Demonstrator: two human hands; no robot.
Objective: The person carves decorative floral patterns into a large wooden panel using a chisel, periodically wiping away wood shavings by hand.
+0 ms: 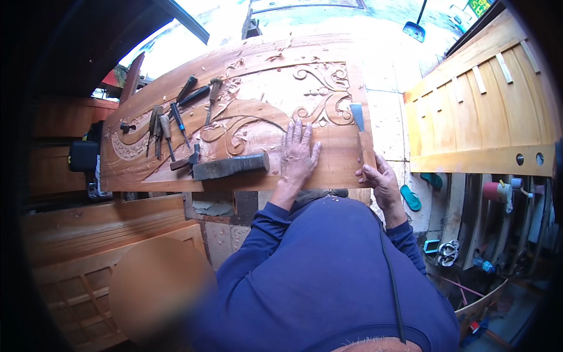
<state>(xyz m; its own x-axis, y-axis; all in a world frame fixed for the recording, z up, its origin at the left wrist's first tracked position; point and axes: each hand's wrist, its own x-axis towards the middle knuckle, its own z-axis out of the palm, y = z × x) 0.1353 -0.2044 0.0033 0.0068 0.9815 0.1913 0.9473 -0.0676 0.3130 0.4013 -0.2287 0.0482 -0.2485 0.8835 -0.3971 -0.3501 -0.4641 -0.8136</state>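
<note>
A large wooden panel (334, 149) with carved scrolls and leaves lies in front of me, strewn with shavings. My left hand (298, 154) rests flat on it, fingers spread, just below the carved scrollwork (324, 94). In my right hand (381, 179), at the panel's right edge, is a wide flat chisel (366, 144); its wooden handle is gripped low and its blade points away from me. Left of my left hand lies a dark wooden block (230, 168), with a small hammer-like tool (189, 161) beside it. Several carving gouges (166, 134) lie farther left.
A panelled wooden door (478, 100) stands at the right, with green slippers (410, 198) on the floor near it. Another wooden door (88, 287) is at the lower left. A black case (82, 155) sits beyond the panel's left end. A long-handled dustpan (414, 31) is at the far right.
</note>
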